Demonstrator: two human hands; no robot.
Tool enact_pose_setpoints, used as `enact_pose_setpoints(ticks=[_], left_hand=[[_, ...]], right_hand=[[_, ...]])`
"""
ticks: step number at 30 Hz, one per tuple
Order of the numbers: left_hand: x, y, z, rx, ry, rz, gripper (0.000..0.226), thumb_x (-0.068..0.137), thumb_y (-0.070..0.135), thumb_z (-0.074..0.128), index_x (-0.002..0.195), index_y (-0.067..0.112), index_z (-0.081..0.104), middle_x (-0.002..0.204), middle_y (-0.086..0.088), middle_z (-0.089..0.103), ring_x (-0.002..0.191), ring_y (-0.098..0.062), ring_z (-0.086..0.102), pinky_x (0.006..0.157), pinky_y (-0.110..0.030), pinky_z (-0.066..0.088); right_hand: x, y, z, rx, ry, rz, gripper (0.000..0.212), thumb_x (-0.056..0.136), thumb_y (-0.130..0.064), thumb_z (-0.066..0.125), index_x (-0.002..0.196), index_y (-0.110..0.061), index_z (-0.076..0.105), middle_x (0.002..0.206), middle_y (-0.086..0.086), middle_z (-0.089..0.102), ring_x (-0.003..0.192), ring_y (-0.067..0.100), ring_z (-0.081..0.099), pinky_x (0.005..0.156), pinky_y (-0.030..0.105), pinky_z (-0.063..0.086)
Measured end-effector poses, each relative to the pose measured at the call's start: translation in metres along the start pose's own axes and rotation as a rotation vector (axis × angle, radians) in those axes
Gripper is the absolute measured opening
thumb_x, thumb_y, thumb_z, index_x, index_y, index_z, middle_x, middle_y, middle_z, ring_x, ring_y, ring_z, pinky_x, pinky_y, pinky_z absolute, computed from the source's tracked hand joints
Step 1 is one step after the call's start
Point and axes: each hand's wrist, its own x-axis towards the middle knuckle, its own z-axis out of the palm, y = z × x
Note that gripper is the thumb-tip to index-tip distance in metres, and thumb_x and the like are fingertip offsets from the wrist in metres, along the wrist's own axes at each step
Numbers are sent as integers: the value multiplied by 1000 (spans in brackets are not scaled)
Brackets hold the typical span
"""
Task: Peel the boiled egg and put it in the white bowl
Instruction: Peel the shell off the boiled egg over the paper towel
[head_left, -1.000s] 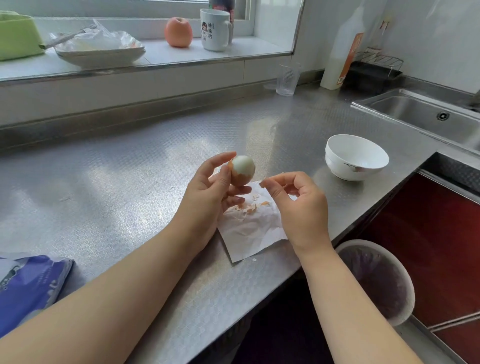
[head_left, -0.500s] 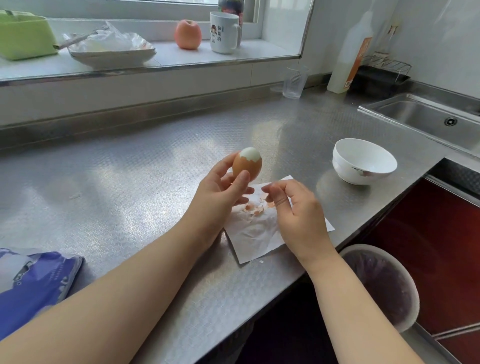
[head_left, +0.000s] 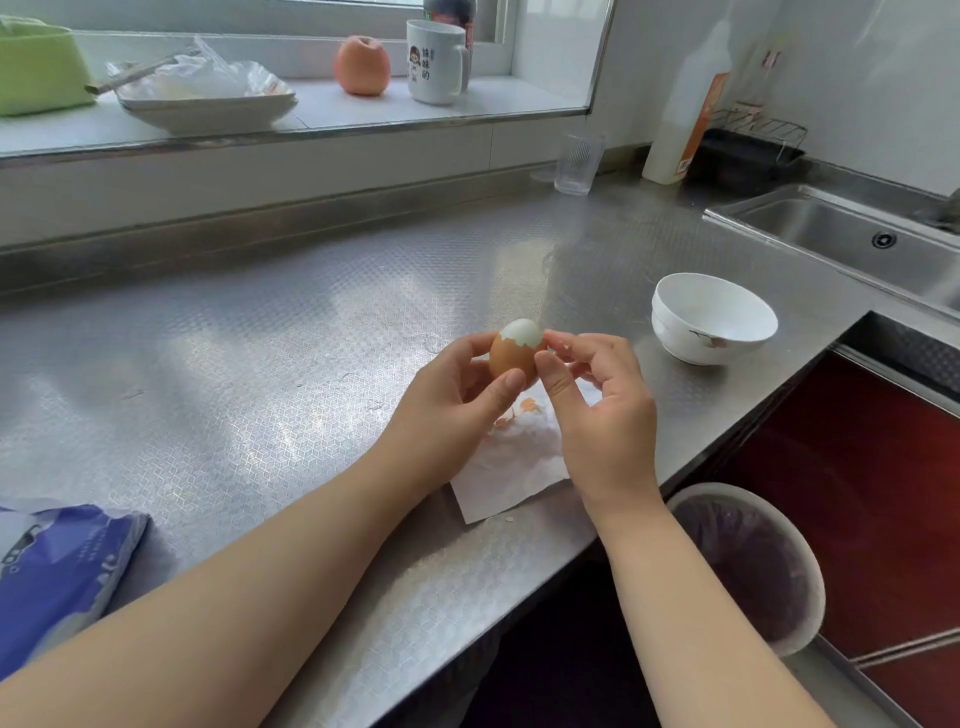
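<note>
1. The egg (head_left: 514, 353) is up in the air over the white paper (head_left: 511, 462), standing with its pointy end up. Only the top cap is bare and white. The rest is brown shell, so I think the peeling has only just begun.

2. My left hand (head_left: 452, 400) holds the egg. The thumb is on the near side and the fingers wrap round the far left side. The egg sits at my fingertips, not deep in my palm.

3. My right hand (head_left: 597, 410) is at the egg too. Its thumb and first finger pinch at the torn edge of the shell, on the right side near the top. I cannot tell if a bit of shell is between them.

4. To do this step well, I would lift small bits from the torn edge and pull down gently. I would turn the egg slowly with my left hand. Squeezing hard could dent the soft white.

5. Some orange shell bits (head_left: 527, 405) lie on the paper under my hands. I would drop new bits there.

6. The white bowl (head_left: 714, 319) sits on the steel counter (head_left: 260, 364), off to the right and well apart from the egg. Nothing is in it that I can see.
</note>
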Motion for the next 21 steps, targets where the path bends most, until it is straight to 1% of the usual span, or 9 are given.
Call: enact_pose_setpoints(ticks=[5, 9, 13, 16, 18, 21], left_hand=[[1, -2, 0, 46, 31, 25, 33, 89, 23, 67, 120, 26, 57, 102, 2, 74, 92, -6, 70, 81, -22, 55], [1, -4, -1, 87, 35, 33, 36, 89, 24, 68, 124, 23, 57, 103, 2, 74, 94, -9, 71, 86, -29, 56], [2, -4, -2, 104, 13, 33, 39, 89, 27, 67, 127, 21, 57, 105, 1, 74, 95, -11, 71, 89, -34, 57], [2, -4, -3, 107, -13, 34, 45, 85, 36, 64, 127, 23, 56, 107, 0, 73, 99, -14, 71, 91, -37, 56], [2, -4, -4, 107, -27, 29, 46, 84, 38, 61, 128, 24, 56, 108, -1, 73, 100, -15, 70, 92, -38, 55], [2, -5, -4, 96, -48, 14, 44, 85, 37, 60, 127, 25, 55, 110, -2, 72, 102, -18, 69, 94, -42, 54]], right_hand=[[2, -1, -1, 55, -15, 25, 14, 85, -18, 70, 94, -28, 67, 98, 3, 64, 87, 6, 61, 80, 10, 42], [3, -1, -1, 108, -22, 82, 14, 84, -19, 71, 88, -31, 65, 96, 6, 67, 87, 10, 64, 82, 15, 45], [5, 2, -2, 150, -38, 112, 12, 84, -18, 71, 86, -27, 64, 94, 10, 67, 85, 12, 64, 83, 21, 48], [5, 3, -3, 157, -50, 114, 12, 85, -17, 71, 84, -24, 62, 92, 11, 66, 82, 8, 61, 81, 17, 45], [4, 3, -2, 123, -54, 92, 14, 87, -17, 69, 83, -27, 60, 91, 11, 64, 80, 5, 59, 80, 15, 44], [4, 3, 0, 61, -35, 80, 18, 90, -19, 64, 82, -32, 55, 89, 3, 63, 79, 1, 56, 78, 13, 42]])
